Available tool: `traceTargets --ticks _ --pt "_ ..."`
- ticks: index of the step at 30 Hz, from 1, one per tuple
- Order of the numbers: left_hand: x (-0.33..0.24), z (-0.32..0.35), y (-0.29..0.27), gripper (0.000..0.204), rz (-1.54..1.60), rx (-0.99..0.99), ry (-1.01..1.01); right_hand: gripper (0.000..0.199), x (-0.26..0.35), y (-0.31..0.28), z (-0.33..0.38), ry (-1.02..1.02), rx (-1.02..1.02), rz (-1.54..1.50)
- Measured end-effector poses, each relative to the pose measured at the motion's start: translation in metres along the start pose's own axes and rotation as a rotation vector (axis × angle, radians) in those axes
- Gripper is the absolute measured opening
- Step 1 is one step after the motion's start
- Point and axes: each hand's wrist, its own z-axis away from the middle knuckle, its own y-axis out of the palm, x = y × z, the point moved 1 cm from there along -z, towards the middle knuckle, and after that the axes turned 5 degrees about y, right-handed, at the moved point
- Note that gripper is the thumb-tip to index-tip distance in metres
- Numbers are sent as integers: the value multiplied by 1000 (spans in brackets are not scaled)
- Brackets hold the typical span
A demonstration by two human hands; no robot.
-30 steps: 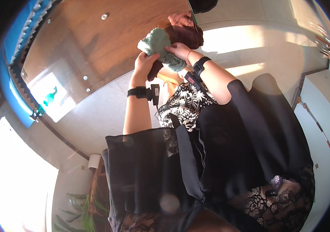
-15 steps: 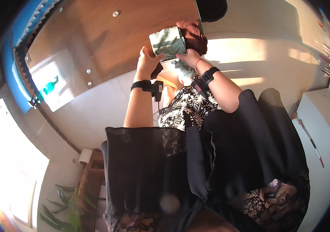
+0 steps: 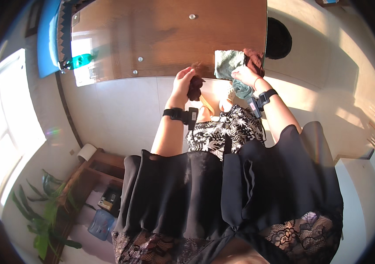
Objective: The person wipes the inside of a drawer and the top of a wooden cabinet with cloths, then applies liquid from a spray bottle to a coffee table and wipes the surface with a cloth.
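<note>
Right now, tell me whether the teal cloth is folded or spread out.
Folded: the teal cloth sits as a compact block under the right hand, not spread.

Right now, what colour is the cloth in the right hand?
Pale teal-green cloth, held by the right hand; head view.

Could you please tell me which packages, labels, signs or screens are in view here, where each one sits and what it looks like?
Clear blue plastic package: lower left, on the floor by the wooden shelf unit; soft and rounded.
Small boxy item with a pale panel: just above the package, in the shelf unit; dark with yellowish trim; too small to tell whether it is a screen.
White paper roll: on top of the shelf unit; a plain cylinder.
No signs show.
</note>
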Motion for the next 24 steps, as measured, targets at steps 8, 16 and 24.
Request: traceTargets --ticks 8,16,24 --pt "-38 -7 -86 20 589 103 -1 22 88 -80 -45 -161 -561 -232" --pt "-62 -25 -85 20 778 142 -130 27 38 -120 -98 466 -821 486" --pt "-77 -30 -97 27 757 350 -190 20 186 103 -122 -458 -839 737"
